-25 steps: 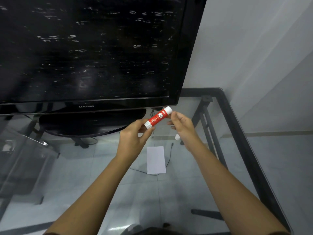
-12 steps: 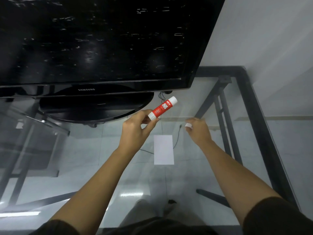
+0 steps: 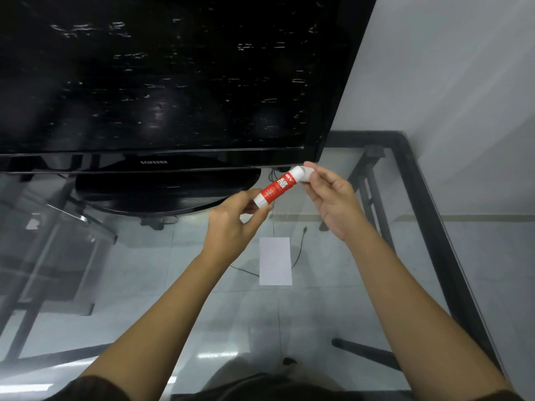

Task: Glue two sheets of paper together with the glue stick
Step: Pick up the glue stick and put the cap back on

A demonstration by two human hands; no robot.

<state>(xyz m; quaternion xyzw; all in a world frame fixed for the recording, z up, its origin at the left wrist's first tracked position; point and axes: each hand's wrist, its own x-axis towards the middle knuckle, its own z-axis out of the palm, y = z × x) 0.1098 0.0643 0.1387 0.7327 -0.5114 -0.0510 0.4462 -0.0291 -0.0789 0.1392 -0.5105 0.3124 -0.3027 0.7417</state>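
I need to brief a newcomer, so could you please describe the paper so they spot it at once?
Start at the black TV on the glass table. The paper lies flat on the glass below both hands, the only white rectangle there.

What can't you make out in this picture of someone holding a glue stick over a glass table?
- Head view: the glue stick's top end, covered by the right hand's fingers; cap on or off is unclear.
- Its base, hidden in the left hand.
- Whether the white paper is one sheet or two stacked.
- The small print on the label, too small to read.
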